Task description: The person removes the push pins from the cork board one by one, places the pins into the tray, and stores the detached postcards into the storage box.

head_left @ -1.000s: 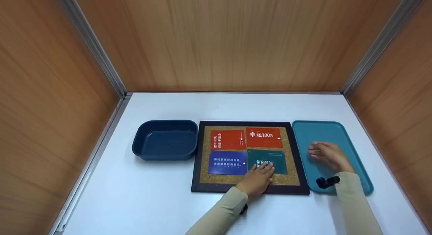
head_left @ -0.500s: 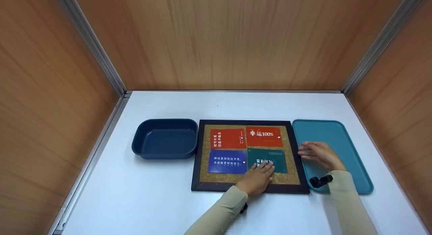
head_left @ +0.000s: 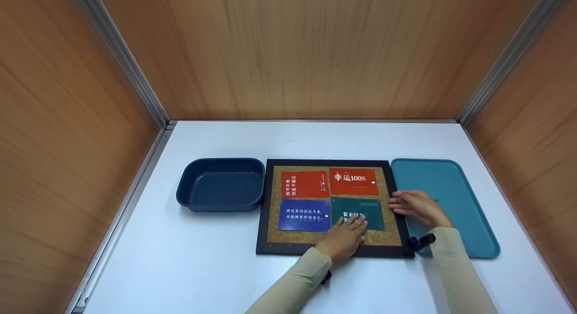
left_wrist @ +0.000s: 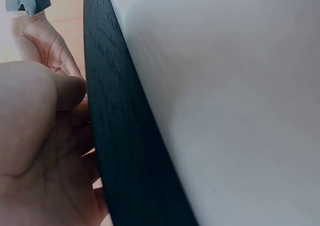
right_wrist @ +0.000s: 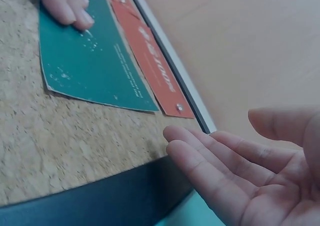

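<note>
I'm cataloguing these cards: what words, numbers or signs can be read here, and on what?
"幸运100%": on the red rectangular card at upper right; its smaller print is too small.
"更好的自己": on the violet-blue rectangular card; its remaining characters are too blurred.
Red rectangular card at upper left: too blurred.
Green rectangular card, partly under the left hand: unreadable.

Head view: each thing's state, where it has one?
Green paper card: flat, not visibly pinned.
Left red paper card: pinned.
Right red paper card: pinned.
Blue paper card: pinned.
Black-framed cork board: lying flat.
Navy rectangular basin: upright.
Teal rectangular tray: flat, face up.
Left hand: resting on green paper card.
Right hand: fingers extended.
</note>
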`<state>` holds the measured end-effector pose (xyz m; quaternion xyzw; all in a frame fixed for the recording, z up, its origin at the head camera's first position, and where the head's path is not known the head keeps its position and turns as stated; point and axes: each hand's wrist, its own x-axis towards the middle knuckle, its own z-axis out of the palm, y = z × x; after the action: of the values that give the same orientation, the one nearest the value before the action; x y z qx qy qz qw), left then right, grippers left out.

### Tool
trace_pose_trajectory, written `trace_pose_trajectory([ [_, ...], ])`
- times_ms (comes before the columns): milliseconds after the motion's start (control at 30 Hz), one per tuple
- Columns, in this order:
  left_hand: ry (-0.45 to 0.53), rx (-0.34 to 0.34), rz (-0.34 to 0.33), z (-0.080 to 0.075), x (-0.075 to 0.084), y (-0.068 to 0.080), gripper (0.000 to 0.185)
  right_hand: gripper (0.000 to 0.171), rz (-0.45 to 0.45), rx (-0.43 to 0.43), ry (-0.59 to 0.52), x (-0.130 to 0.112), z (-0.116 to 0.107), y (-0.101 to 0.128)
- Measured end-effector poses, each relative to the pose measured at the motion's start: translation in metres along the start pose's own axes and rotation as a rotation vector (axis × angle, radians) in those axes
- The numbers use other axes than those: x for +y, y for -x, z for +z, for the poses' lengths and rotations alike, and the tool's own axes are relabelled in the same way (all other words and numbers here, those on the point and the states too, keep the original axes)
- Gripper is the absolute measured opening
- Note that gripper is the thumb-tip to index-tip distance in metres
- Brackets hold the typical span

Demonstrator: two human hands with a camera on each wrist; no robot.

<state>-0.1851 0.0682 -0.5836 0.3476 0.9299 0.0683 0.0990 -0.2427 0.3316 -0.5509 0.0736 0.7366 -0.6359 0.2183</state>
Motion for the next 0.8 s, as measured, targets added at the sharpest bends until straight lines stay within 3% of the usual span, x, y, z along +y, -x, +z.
trace_pose_trajectory([
  [800, 0.026, 0.011, -0.001, 0.001, 0.0, 0.001, 0.048, 0.058, 0.006, -0.017, -0.028, 0.006, 0.016, -0.009],
])
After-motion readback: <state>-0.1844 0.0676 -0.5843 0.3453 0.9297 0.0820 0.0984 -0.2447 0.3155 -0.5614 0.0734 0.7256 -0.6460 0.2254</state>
